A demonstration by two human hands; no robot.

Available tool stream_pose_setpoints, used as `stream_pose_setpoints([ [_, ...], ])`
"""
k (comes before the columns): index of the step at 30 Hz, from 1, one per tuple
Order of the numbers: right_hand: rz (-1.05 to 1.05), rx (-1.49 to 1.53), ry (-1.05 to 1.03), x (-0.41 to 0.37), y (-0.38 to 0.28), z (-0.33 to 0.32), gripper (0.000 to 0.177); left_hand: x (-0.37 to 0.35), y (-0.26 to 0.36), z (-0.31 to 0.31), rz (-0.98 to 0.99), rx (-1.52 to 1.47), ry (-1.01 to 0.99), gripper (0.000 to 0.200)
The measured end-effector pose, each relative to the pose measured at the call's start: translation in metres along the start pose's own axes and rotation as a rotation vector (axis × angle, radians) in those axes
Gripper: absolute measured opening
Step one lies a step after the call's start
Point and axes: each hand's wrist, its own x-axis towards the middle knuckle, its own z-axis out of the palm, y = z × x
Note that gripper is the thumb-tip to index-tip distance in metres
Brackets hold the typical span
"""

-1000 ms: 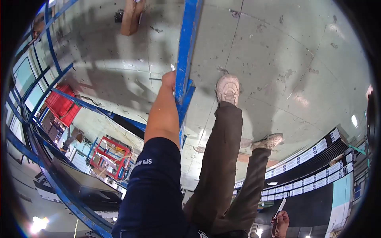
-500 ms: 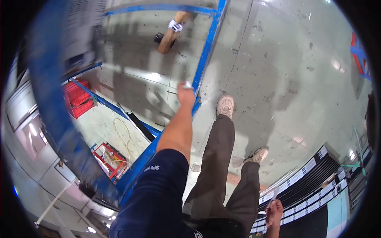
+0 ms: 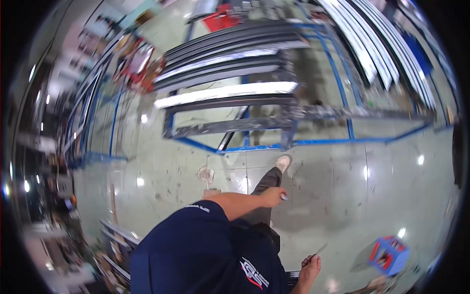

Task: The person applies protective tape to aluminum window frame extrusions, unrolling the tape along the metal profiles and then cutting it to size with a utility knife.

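Note:
My left hand is closed around a small white object, out in front of my body and above my leg. Lower in the view, my right hand is closed on a thin, pale strip that sticks up from the fingers. What the strip is cannot be made out. Neither hand touches the rack or the floor. One light shoe shows on the floor near the rack's lower edge.
Dark and white profiles lie on a blue-framed rack ahead. More long white profiles are at the upper right. A blue and red box sits on the floor at the lower right. Another blue frame stands left.
The view has swung round to the loaded rack. My left hand has come away from beside the blue frame, still closed. My right hand still holds the strip. A foot has stepped.

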Motion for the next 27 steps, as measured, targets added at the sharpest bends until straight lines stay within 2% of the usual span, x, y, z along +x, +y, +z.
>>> stream_pose_setpoints([
  [1,-0.025,-0.025,-0.036,-0.004,-0.013,-0.001,0.017,-0.022,-0.017,-0.022,0.161,0.156,0.069,0.018],
  [2,-0.044,-0.048,-0.070,-0.006,-0.032,0.005,0.016,-0.040,-0.020,-0.051,0.094,0.133,0.171,0.026],
  [3,-0.060,-0.083,-0.114,-0.008,-0.042,0.008,0.015,-0.059,-0.035,-0.080,-0.063,-0.110,0.202,0.026],
  [4,-0.080,-0.109,-0.158,-0.005,-0.050,0.013,0.015,-0.082,-0.025,-0.119,-0.134,-0.005,0.309,0.024],
  [5,-0.103,-0.127,-0.185,-0.004,-0.058,0.020,0.014,-0.094,-0.049,-0.144,-0.178,-0.125,0.390,0.026],
  [6,-0.124,-0.141,-0.203,-0.004,-0.064,0.029,0.014,-0.097,-0.084,-0.167,-0.070,-0.063,0.570,0.026],
  [7,-0.137,-0.158,-0.223,-0.004,-0.069,0.043,0.014,-0.117,-0.072,-0.200,-0.131,-0.103,0.719,0.023],
  [9,-0.197,-0.186,-0.262,-0.010,-0.073,0.086,0.013,-0.129,-0.093,-0.265,-0.253,-0.294,0.924,0.026],
  [13,-0.185,-0.201,-0.353,-0.008,-0.060,0.189,0.012,-0.147,-0.091,-0.410,-0.186,-0.175,1.449,0.025],
  [14,-0.172,-0.243,-0.393,-0.009,-0.055,0.221,0.011,-0.143,-0.100,-0.446,-0.284,-0.346,1.437,0.031],
  [15,-0.160,-0.281,-0.434,-0.009,-0.050,0.258,0.010,-0.161,-0.059,-0.477,-0.350,-0.446,1.398,0.037],
  [17,-0.171,-0.414,-0.493,-0.012,-0.039,0.336,0.008,-0.130,-0.122,-0.524,-0.246,-0.150,1.545,0.040],
  [18,-0.199,-0.524,-0.565,-0.017,-0.034,0.380,0.017,-0.116,-0.148,-0.545,-0.265,-0.154,1.539,0.040],
  [19,-0.226,-0.634,-0.639,-0.022,-0.028,0.429,0.026,-0.102,-0.169,-0.565,-0.265,-0.270,1.424,0.039],
  [20,-0.247,-0.752,-0.667,-0.028,-0.024,0.475,0.040,-0.094,-0.183,-0.574,-0.264,-0.385,1.305,0.038],
  [21,-0.241,-0.823,-0.756,-0.036,-0.019,0.521,0.046,-0.096,-0.176,-0.576,-0.282,-0.394,1.297,0.038],
  [23,-0.305,-0.997,-0.894,-0.044,-0.001,0.608,0.048,-0.110,-0.141,-0.588,-0.355,-0.824,1.044,0.029],
  [26,-0.359,-1.006,-1.111,-0.055,0.036,0.709,0.045,-0.103,-0.152,-0.585,-0.389,-0.789,1.052,0.020],
  [27,-0.425,-1.029,-1.107,-0.057,0.054,0.739,0.043,-0.103,-0.152,-0.584,-0.401,-0.800,1.056,0.020],
])
